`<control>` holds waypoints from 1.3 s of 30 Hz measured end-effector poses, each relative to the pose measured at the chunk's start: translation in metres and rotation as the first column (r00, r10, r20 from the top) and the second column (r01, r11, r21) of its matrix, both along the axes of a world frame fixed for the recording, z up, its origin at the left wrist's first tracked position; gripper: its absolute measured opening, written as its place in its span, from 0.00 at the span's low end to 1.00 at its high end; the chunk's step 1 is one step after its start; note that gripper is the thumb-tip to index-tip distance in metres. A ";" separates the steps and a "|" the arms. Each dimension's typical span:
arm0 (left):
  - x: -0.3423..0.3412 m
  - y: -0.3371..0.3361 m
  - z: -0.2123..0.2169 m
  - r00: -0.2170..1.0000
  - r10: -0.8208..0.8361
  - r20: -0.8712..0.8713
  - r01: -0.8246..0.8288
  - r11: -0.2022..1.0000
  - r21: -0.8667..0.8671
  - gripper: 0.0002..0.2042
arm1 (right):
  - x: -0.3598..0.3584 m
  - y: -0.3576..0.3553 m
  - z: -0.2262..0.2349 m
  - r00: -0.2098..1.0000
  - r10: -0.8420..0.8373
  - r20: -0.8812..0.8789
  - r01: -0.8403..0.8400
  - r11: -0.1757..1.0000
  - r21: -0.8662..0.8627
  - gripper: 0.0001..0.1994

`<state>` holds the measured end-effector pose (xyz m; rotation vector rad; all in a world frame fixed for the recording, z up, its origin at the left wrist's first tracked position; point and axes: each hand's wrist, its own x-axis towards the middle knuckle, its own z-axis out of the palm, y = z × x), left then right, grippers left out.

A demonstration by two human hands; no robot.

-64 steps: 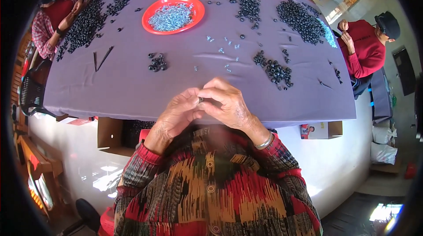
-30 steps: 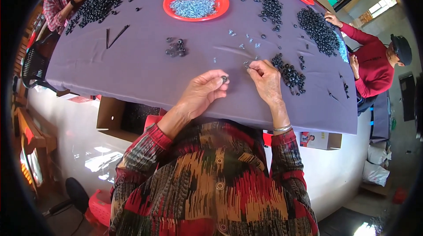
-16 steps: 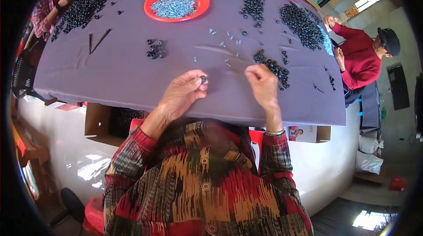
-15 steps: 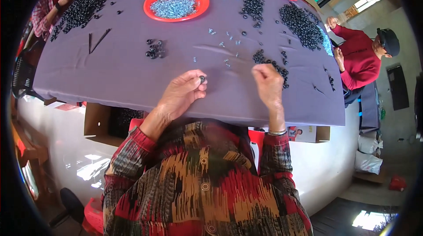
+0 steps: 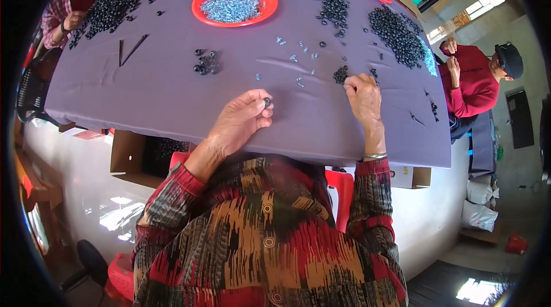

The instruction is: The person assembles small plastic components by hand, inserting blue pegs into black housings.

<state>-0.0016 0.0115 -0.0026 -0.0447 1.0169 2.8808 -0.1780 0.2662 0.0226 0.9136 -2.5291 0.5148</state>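
Currently, head view: left hand (image 5: 238, 123) pinches a small black ring (image 5: 267, 102) above the purple table (image 5: 143, 100); right hand (image 5: 363, 96) picks at a black parts pile (image 5: 341, 74). Few finished pieces (image 5: 205, 62); large piles (image 5: 396, 31) remain.

Desk (image 5: 172, 106): plate (image 5: 235, 2) at far centre; small ring cluster (image 5: 205, 62) before it; bead pile (image 5: 396, 31) far right; left hand (image 5: 241, 120) and right hand (image 5: 363, 96) at near edge.
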 end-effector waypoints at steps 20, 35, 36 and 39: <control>0.003 0.015 -0.002 0.997 0.080 -0.019 -0.082 0.991 -0.104 0.07 | 0.071 -0.051 0.021 0.805 0.458 0.376 -0.206 0.811 -0.547 0.05; 0.008 0.013 0.001 0.998 0.039 -0.040 -0.044 0.992 -0.114 0.09 | 0.097 -0.091 0.061 0.781 0.551 0.293 -0.493 0.833 -0.253 0.10; 0.008 0.013 0.000 0.999 0.038 -0.039 -0.043 0.993 -0.114 0.09 | 0.097 -0.092 0.063 0.773 0.566 0.285 -0.515 0.823 -0.238 0.10; 0.008 0.013 -0.001 0.998 0.044 -0.043 -0.049 0.993 -0.110 0.10 | 0.095 -0.095 0.065 0.764 0.589 0.265 -0.552 0.808 -0.205 0.10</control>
